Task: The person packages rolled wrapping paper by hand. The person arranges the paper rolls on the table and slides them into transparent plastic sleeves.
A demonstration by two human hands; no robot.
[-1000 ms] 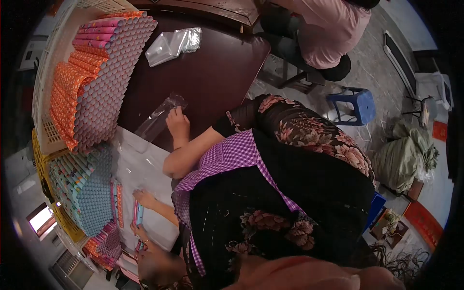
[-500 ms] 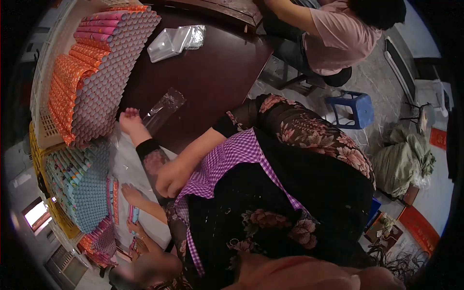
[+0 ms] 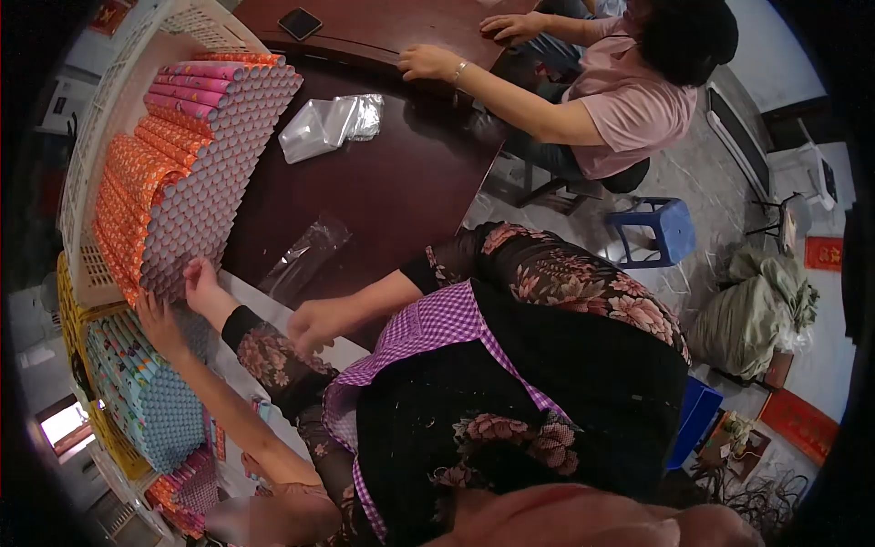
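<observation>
My left hand (image 3: pixel 206 290) is at the lower edge of a stack of orange and pink patterned rolls (image 3: pixel 196 164), their ends facing me. Its fingers are partly bent and apart, with nothing visible in them; whether they touch the rolls I cannot tell. My right hand (image 3: pixel 314 325) hovers beside my left forearm, its fingers curled together; what they hold, if anything, is hidden. A clear plastic sleeve (image 3: pixel 312 251) lies on the dark table (image 3: pixel 392 191) beyond my hands. Close to my left hand, a co-worker's hand (image 3: pixel 162 324) reaches to the bottom of the orange rolls.
The rolls stand in a cream plastic crate (image 3: pixel 87 205). Below are blue patterned rolls (image 3: pixel 159 392) in a yellow crate (image 3: pixel 73 319). Clear bags (image 3: pixel 333 126) and a phone (image 3: pixel 300 24) lie farther off. A person in pink (image 3: pixel 629 118) sits near a blue stool (image 3: pixel 654 232).
My left hand has moved down along the rolls, and my right hand has shifted slightly off my left forearm. The co-worker's hand has risen to the orange rolls. The seated person's hands now show.
</observation>
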